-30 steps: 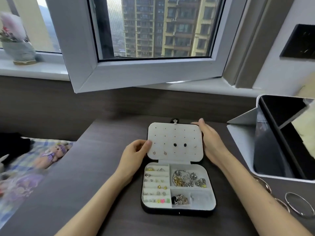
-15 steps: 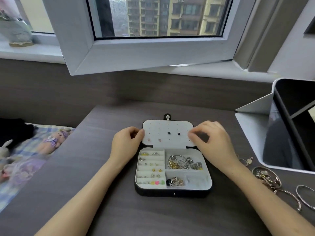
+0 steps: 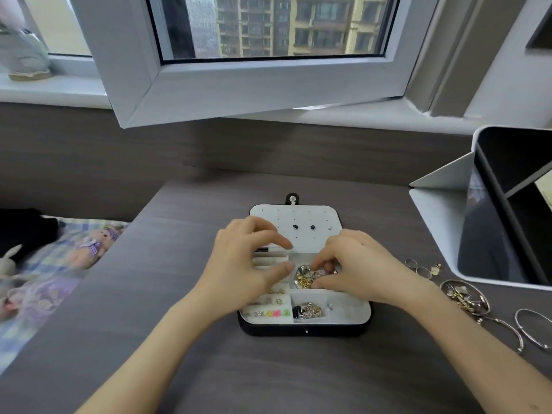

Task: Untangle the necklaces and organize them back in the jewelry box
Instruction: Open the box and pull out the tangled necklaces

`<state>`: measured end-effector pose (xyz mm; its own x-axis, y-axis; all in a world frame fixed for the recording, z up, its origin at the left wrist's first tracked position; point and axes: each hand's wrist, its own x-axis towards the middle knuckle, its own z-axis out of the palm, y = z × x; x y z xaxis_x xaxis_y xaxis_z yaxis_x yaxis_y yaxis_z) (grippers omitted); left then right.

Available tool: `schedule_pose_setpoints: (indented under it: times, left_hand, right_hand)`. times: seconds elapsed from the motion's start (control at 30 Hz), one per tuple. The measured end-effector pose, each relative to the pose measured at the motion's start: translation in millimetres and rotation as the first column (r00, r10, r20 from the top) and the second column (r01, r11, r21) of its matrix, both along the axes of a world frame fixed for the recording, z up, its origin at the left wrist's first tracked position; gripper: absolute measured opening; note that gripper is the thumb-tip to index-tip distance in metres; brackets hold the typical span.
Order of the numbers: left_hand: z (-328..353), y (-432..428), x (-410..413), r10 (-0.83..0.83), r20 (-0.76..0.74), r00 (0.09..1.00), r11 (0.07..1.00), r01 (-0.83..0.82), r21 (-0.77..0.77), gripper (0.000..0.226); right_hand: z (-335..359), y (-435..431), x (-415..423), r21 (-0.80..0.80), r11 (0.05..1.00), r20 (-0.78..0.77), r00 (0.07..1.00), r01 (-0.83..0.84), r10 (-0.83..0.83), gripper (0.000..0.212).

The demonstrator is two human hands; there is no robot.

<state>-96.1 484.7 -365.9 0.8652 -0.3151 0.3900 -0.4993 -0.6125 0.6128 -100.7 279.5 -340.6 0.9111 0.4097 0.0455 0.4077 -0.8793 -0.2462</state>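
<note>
Our right hand (image 3: 358, 270) curls its fingers and thumb round the tangled necklaces (image 3: 304, 277) in the top right part of the open jewelry box (image 3: 358, 312). Our left hand (image 3: 239, 264) hangs beside them, fingers loosely spread; the box sits on the gray table (image 3: 209, 369)

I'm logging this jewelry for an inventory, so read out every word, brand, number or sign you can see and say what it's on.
No text can be read anywhere in this view.
jewelry box: no label or brand shows; its snap tab is plain.
tangled necklaces: no tag visible.
white case on the right: no print.
buildings outside: no signs.
</note>
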Motion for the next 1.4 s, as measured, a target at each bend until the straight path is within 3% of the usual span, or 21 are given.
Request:
schedule_pose_setpoints:
  times: [0.17, 0.53, 0.7, 0.9, 1.13, 1.3, 1.4]
  left_hand:
    - [-14.9, -13.3, -6.2, -0.048, 0.014, 0.999, 0.988, 0.046, 0.147, 0.038]
    - [-20.2, -18.4, -4.8, -0.035, 0.062, 0.997, 0.985, 0.024, 0.169, 0.038]
    - [-21.1, -17.9, -3.6, -0.026, 0.082, 0.996, 0.983, 0.011, 0.181, 0.043]
    - [-19.9, -16.3, 7.6, -0.015, 0.088, 0.996, 0.984, -0.001, 0.178, 0.042]
    - [-20.1, -14.3, 11.7, -0.033, 0.136, 0.99, 0.975, 0.002, 0.223, 0.038]
    - [-14.9, -15.1, 5.6, -0.013, 0.14, 0.99, 0.974, -0.019, 0.224, 0.046]
    - [-12.8, -9.6, -15.3, -0.109, 0.105, 0.988, 0.965, 0.08, 0.252, 0.061]
  right_hand:
    - [-0.3, 7.8, 0.0, -0.061, 0.998, 0.046, 0.999, -0.012, 0.015, 0.024]
    - [-9.7, 13.1, 1.0, -0.065, 0.995, 0.022, 0.997, -0.071, 0.073, 0.012]
    - [2.1, 2.5, 2.3, 0.233, 0.971, -0.166, 0.986, 0.047, -0.008, 0.012]
    - [17.2, -11.7, 6.3, 0.599, 0.779, -0.387, 0.919, 0.185, 0.079, 0.009]
    - [25.1, -19.1, 6.5, 0.72, 0.649, -0.419, 0.899, 0.246, 0.125, 0.006]
    - [38.3, -18.6, -0.9, 0.762, 0.611, -0.379, 0.913, 0.214, 0.153, 0.006]
    - [48.5, -20.0, -9.8, 0.756, 0.628, -0.376, 0.909, 0.187, 0.181, 0.006]
